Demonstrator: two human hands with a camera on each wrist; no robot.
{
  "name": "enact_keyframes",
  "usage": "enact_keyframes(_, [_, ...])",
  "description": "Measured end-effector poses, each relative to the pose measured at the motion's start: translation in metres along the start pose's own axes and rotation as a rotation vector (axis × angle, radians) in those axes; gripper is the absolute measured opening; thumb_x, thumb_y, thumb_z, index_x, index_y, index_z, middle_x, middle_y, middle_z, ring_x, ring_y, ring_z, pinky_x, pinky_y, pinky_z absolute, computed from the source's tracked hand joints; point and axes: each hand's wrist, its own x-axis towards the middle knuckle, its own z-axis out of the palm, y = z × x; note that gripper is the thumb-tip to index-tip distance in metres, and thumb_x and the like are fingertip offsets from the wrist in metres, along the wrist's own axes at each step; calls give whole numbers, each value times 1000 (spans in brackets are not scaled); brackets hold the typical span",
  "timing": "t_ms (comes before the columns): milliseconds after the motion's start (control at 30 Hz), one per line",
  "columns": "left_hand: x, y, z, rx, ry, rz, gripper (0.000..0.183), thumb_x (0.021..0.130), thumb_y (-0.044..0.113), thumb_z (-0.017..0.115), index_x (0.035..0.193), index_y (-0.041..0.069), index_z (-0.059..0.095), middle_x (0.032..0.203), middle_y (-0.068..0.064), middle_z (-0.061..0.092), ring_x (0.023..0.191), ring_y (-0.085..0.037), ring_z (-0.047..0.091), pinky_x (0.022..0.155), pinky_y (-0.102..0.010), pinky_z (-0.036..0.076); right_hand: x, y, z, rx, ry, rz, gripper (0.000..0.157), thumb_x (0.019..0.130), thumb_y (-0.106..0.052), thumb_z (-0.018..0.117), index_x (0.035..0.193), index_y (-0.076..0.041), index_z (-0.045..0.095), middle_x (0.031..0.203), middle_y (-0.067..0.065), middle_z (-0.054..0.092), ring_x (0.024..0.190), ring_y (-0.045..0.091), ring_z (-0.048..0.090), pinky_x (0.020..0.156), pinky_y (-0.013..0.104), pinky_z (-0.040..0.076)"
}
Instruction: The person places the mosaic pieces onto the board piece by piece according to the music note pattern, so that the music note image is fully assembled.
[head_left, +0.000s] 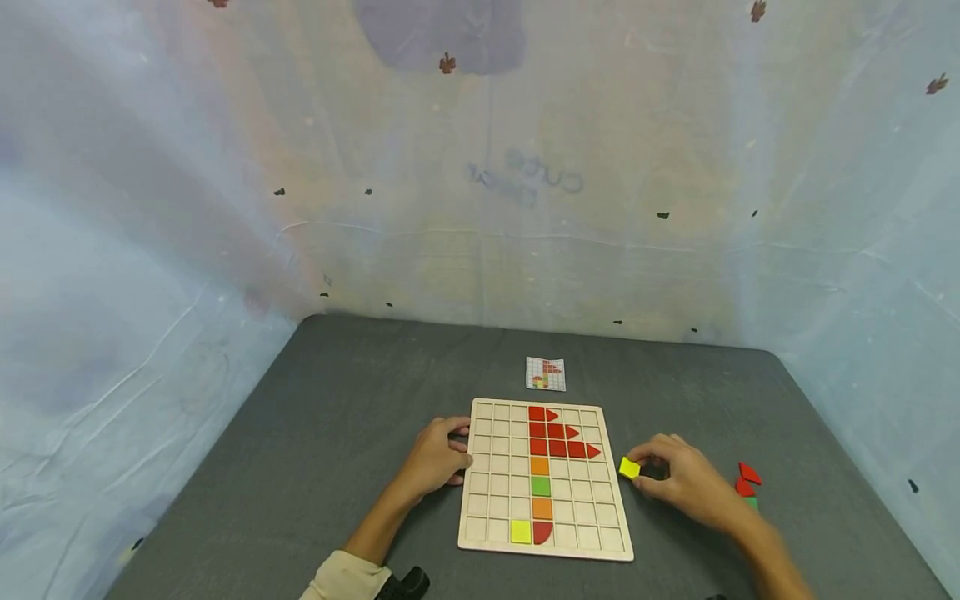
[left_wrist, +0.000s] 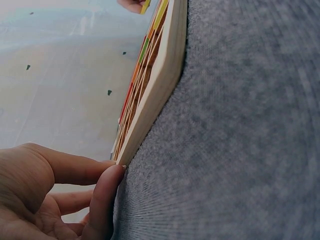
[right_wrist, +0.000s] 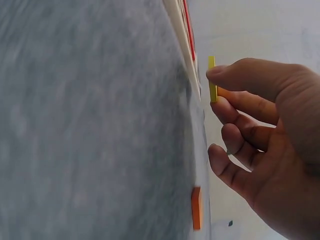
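A wooden grid board (head_left: 495, 483) lies flat on the table. My left hand (head_left: 437, 454) holds its left edge, with thumb and index fingertip (left_wrist: 102, 162) right at the rim. Between the thumb and fingers of my right hand (head_left: 682, 475) is a yellow square tile (head_left: 629, 468), pinched just off the board's right side; the right wrist view shows that tile (right_wrist: 212, 80) edge-on. Red squares and triangles (head_left: 557, 431) fill part of the upper rows. Below them run orange, green (head_left: 540, 486) and orange squares. The bottom row holds a yellow square (head_left: 521, 532) beside a red rounded piece (head_left: 542, 532).
A small printed pattern card (head_left: 545, 374) lies beyond the board. Right of my right hand are loose red pieces (head_left: 748, 475) and a green one (head_left: 752, 503), partly hidden. An orange piece (right_wrist: 196, 208) shows in the right wrist view. Hanging sheeting (head_left: 487, 275) surrounds the grey table (head_left: 360, 375).
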Motion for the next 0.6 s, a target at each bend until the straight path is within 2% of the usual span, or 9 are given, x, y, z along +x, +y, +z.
enact_keyframes(200, [0,0,0,-8,3,17,62,83,-5,73,143,-5,60,127,-18,58,100,-24,63,55,-33,63,6,-12,5,36,-40,-9,25,89,-24,85,112,-22,77,104,-14,65,92,6,52,76,27,48])
enact_keyframes(500, [0,0,1,3,7,15,62,82,-6,73,143,-4,61,127,-18,58,99,-24,63,56,-34,63,13,-31,13,74,-40,-90,25,89,-16,83,113,-16,76,101,-11,64,89,9,53,72,26,48])
enact_keyframes(600, [0,0,1,4,4,13,62,83,-6,74,144,-4,61,128,-18,58,99,-24,63,56,-34,63,15,-38,15,93,-61,-80,25,90,-16,83,113,-16,75,104,-9,65,89,12,54,71,25,48])
